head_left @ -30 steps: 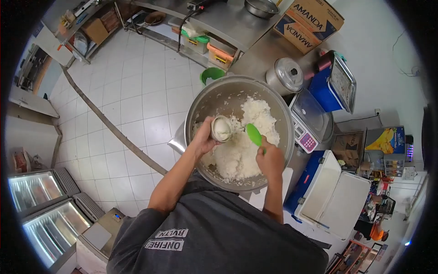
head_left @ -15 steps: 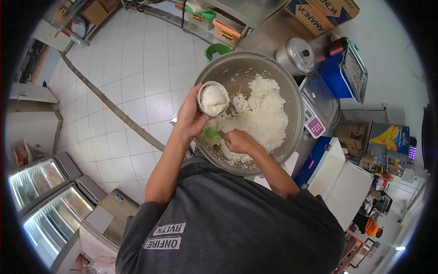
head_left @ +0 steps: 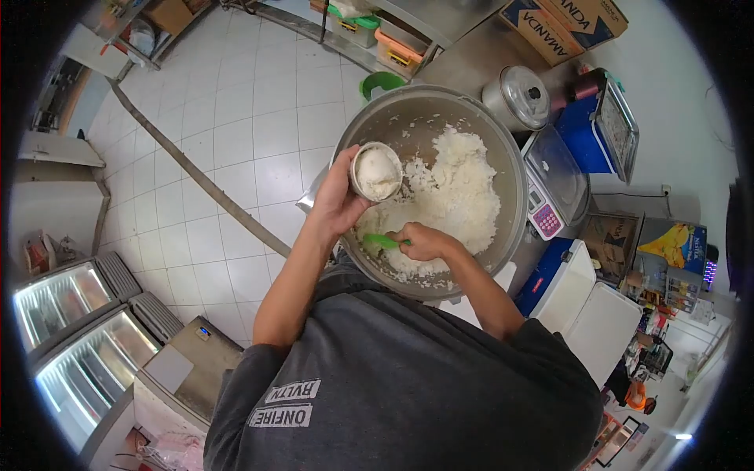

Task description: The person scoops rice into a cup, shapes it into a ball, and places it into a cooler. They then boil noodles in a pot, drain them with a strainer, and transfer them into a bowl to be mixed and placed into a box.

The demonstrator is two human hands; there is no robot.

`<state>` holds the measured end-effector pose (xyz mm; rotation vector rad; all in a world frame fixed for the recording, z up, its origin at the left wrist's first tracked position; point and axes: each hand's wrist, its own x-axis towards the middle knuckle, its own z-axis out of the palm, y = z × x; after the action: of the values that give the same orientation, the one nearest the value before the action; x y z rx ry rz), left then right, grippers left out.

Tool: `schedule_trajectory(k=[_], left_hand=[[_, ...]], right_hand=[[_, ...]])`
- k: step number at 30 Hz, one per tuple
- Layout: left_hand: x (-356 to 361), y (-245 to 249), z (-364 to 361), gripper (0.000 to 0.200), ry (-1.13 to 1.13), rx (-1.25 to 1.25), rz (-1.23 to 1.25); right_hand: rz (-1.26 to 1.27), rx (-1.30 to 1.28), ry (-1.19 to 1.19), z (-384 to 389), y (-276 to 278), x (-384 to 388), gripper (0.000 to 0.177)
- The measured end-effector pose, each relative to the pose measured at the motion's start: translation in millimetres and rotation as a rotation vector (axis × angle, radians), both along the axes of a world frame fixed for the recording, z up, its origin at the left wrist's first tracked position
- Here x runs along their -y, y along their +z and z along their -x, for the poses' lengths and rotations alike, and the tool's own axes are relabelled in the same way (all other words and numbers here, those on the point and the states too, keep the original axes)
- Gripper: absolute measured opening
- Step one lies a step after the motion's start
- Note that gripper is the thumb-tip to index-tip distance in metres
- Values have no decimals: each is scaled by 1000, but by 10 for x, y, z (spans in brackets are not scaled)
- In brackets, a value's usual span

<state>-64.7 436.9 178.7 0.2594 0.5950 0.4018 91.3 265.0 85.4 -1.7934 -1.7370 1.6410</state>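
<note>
My left hand (head_left: 338, 196) is wrapped around a small round bowl (head_left: 356, 183) and holds it over the left side of a big metal pot (head_left: 514, 149). A rounded mound of white rice (head_left: 377, 169) fills the bowl. In my right hand (head_left: 425, 242) is the handle of a green rice paddle (head_left: 380, 240), low inside the pot. The paddle's blade points left, close to the near-left wall, at the edge of the loose rice (head_left: 463, 188). Most of that rice is heaped at the pot's middle and right, with grains stuck to the bare bottom.
A lidded pot (head_left: 518, 98) and a digital scale (head_left: 554, 177) stand right of the big pot. An open blue-and-white cooler (head_left: 569, 286) is nearer me. Beyond the pot are a green bucket (head_left: 382, 82) and cardboard boxes (head_left: 558, 27). Tiled floor (head_left: 236, 157) lies left.
My right hand and the rice paddle have moved slightly right and nearer me, and more of the green shows. The bowl stays in my left hand. The whole view has shifted a little.
</note>
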Motion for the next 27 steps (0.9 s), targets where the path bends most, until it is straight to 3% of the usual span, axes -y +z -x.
schedule_trajectory(k=[8, 11, 17, 20, 22, 26, 27], left_hand=[[26, 14, 13, 34, 18, -14, 39], [28, -49, 25, 37, 23, -2, 44], [41, -153, 47, 38, -8, -3, 44], [84, -230, 52, 39, -7, -59, 31], [132, -169, 57, 40, 4, -109, 13], [229, -316, -10, 42, 14, -150, -9], [283, -371, -48, 43, 19, -157, 11]], right_hand=[[64, 12, 63, -69, 120, 77, 44], [48, -90, 99, -244, -47, 272, 45], [133, -181, 121, -536, 217, 445, 37], [242, -296, -56, -740, 266, 505, 35], [453, -306, -321, -901, 525, 456, 37], [227, -399, -499, -967, 876, 370, 38], [-182, -283, -516, -857, 826, 316, 37]])
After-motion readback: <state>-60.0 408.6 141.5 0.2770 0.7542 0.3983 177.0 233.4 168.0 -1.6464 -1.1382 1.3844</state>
